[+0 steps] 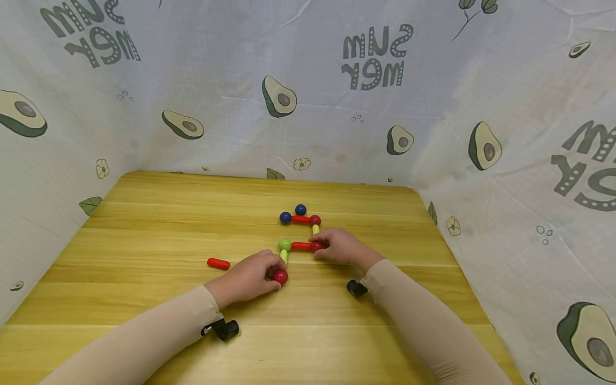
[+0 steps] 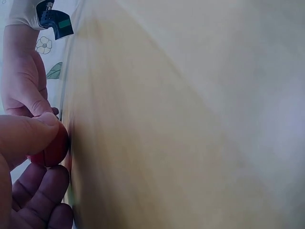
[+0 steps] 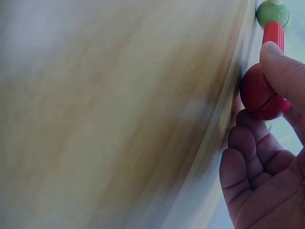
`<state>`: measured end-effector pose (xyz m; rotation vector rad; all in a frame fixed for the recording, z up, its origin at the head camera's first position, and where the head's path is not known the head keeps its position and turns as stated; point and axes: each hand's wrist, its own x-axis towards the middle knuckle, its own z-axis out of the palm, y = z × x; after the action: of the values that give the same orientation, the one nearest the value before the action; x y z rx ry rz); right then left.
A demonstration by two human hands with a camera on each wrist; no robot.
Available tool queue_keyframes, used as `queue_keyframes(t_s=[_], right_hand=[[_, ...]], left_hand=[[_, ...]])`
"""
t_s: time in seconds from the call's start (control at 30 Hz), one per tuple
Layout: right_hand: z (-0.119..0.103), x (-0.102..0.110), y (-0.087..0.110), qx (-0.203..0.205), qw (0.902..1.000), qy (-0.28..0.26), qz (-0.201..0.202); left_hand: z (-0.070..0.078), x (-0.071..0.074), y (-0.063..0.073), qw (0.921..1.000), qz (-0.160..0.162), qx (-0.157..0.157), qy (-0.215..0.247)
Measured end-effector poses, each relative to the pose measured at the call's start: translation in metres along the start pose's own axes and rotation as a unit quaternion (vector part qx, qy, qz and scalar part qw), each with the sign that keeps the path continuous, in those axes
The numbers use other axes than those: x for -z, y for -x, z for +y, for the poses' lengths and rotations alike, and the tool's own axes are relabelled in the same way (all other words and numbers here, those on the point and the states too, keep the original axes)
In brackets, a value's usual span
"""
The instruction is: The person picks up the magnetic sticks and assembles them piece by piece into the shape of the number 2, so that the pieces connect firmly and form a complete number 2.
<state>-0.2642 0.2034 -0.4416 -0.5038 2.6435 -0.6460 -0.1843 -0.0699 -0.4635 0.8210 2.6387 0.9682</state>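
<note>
A zigzag of balls and short rods lies on the wooden table. My left hand pinches the red ball at its near end, thumb against it in the left wrist view. From that ball a yellow-green rod runs to a green ball. A red rod joins the green ball to another red ball, which my right hand grips between thumb and fingers. Beyond it, a second yellow-green rod leads to a farther red ball, then a red rod and a blue ball.
A loose red rod lies left of my left hand. Another blue ball sits just behind the far red rod. White cloth printed with avocados stands around the back and sides of the table.
</note>
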Motion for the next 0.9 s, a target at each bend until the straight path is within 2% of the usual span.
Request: queue_keyframes(t_s=[0.5, 0.9], right_hand=[[-0.003, -0.007, -0.009, 0.000, 0.9997, -0.026, -0.002], [-0.005, -0.008, -0.014, 0.035, 0.9982, -0.041, -0.028]], left_hand=[[-0.003, 0.001, 0.001, 0.9999, -0.005, 0.001, -0.016], [-0.008, 0.005, 0.002, 0.9997, -0.011, 0.015, -0.016]])
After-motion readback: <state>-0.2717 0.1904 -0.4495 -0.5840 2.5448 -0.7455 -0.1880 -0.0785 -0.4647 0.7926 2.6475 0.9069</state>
